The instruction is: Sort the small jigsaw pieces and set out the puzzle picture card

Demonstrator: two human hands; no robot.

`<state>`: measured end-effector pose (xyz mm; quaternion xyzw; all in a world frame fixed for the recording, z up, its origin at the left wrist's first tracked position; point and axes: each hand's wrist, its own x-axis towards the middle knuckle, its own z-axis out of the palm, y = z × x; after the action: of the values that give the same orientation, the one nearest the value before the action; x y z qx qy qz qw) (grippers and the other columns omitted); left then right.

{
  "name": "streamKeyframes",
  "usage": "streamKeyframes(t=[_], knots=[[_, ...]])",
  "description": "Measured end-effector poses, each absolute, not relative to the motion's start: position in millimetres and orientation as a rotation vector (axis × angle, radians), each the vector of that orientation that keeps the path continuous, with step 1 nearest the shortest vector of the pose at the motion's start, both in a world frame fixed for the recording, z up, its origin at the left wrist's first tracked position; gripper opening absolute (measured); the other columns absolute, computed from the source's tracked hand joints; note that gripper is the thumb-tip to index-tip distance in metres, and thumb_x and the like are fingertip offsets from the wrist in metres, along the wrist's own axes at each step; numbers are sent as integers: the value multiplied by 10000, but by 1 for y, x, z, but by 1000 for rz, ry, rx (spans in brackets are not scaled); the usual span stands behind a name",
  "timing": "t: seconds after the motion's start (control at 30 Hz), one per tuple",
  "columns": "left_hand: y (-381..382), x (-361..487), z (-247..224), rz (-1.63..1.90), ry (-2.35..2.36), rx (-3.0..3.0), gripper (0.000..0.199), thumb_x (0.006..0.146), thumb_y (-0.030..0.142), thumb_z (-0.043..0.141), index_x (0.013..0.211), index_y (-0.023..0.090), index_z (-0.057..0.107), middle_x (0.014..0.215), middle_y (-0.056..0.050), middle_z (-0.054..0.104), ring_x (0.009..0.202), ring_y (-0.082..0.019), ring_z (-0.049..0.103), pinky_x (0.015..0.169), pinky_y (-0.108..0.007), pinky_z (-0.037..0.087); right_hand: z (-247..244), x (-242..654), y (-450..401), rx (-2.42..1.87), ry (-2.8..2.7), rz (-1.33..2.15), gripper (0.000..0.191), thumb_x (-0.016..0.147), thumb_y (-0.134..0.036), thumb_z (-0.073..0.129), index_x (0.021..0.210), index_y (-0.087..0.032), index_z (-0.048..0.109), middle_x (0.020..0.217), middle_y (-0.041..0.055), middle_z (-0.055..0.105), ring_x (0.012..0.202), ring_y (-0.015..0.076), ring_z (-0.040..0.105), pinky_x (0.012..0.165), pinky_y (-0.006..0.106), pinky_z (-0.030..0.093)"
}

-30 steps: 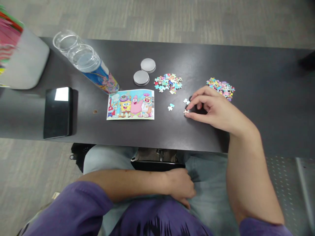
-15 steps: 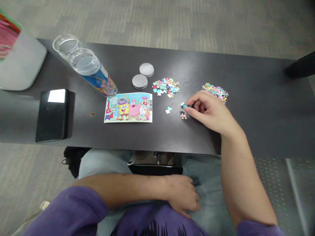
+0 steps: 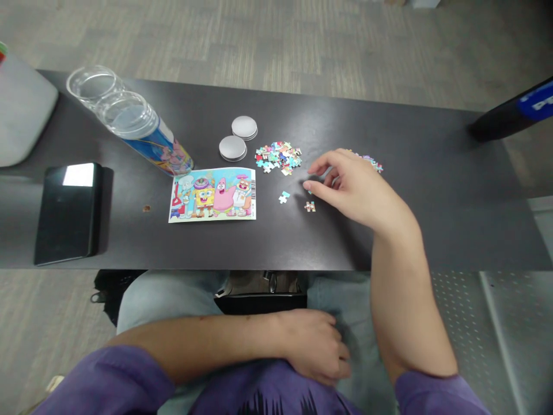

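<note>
My right hand (image 3: 345, 184) hovers over the table with thumb and index finger apart and nothing visible between them. A bit of a blue puzzle piece (image 3: 310, 192) shows just under the thumb; the rest is hidden. Close below lies a brown-and-white puzzle piece (image 3: 310, 206), and to the left a blue-and-white puzzle piece (image 3: 284, 197). A heap of mixed puzzle pieces (image 3: 279, 157) sits beyond the fingers. Another pile of pieces (image 3: 375, 164) is partly covered by this hand. My left hand (image 3: 317, 346) rests on my lap, fingers loosely curled in.
A cartoon picture card (image 3: 211, 195) lies left of the pieces. Behind it are two round silver lids (image 3: 233, 148) and clear-topped printed tubes (image 3: 155, 147). A black box-shaped object (image 3: 67, 213) is at the left, a white container (image 3: 21, 109) behind it, and a dark cylindrical object (image 3: 510, 112) far right.
My right thumb and index finger have parted and lifted from the blue puzzle piece, which stays on the table. The whole view has shifted, so the table items appear farther left.
</note>
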<state>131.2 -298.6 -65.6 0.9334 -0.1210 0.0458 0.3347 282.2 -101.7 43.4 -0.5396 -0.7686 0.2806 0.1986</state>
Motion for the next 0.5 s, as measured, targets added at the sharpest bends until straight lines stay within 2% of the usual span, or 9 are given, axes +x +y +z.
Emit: streamKeyframes(t=[0.03,0.1,0.13,0.17,0.23,0.3,0.37,0.43,0.5], knots=[[-292,129,-58,161,-293,2445,736,1212,379,802,815,266,193,1000,-9,925,844,-206,874,704,-397,612,38,281,-99,-1466,-2174,790,122,1097,-296,885,1200,-308,821,1277,78,822,870,257,737,984,520,684],[-274,121,-40,258,-232,2454,515,1304,286,554,794,294,477,1141,-26,946,868,-202,859,725,-408,604,26,278,-95,-1388,-2221,795,182,1135,-300,857,1314,-332,855,1326,88,796,954,279,744,1032,527,693],[-264,116,-29,302,-189,2460,532,1340,259,429,841,315,604,1184,-35,948,877,-211,850,738,-430,601,21,276,-94,-1363,-2241,789,242,1155,-298,835,1389,-348,866,1349,95,777,1007,295,748,1064,532,695],[-252,110,-17,339,-115,2469,547,1362,298,396,906,329,698,1177,-45,943,896,-233,845,770,-456,611,16,275,-93,-1348,-2258,772,303,1173,-295,810,1463,-359,870,1364,102,756,1062,311,748,1100,539,695],[-229,96,8,409,162,2496,475,1348,413,497,1019,318,826,1079,-59,918,902,-270,828,832,-496,634,10,272,-93,-1341,-2295,731,386,1218,-305,755,1585,-359,863,1405,122,716,1175,338,743,1190,562,678],[-207,78,31,446,668,2511,452,1339,403,490,1169,303,896,1078,-83,903,986,-317,829,959,-539,648,7,270,-93,-1344,-2317,697,411,1240,-315,723,1625,-346,865,1424,135,688,1240,355,729,1244,584,655],[-188,59,44,436,1068,2459,368,1322,344,551,1278,319,916,1147,-92,901,1090,-345,827,1044,-543,641,5,269,-92,-1342,-2302,694,403,1228,-304,731,1600,-354,879,1406,129,683,1222,352,723,1233,589,655],[-175,39,47,474,1311,2392,277,1281,307,639,1269,314,916,1099,-73,872,1076,-350,811,1053,-535,628,4,271,-89,-1323,-2270,711,374,1197,-294,767,1538,-377,895,1371,114,697,1161,342,726,1184,578,672],[-167,21,40,583,1470,2326,220,1240,269,688,1208,281,906,1013,-43,817,982,-326,780,1004,-509,607,4,274,-87,-1308,-2235,718,333,1182,-307,795,1487,-388,899,1352,108,714,1158,344,743,1169,577,682]])
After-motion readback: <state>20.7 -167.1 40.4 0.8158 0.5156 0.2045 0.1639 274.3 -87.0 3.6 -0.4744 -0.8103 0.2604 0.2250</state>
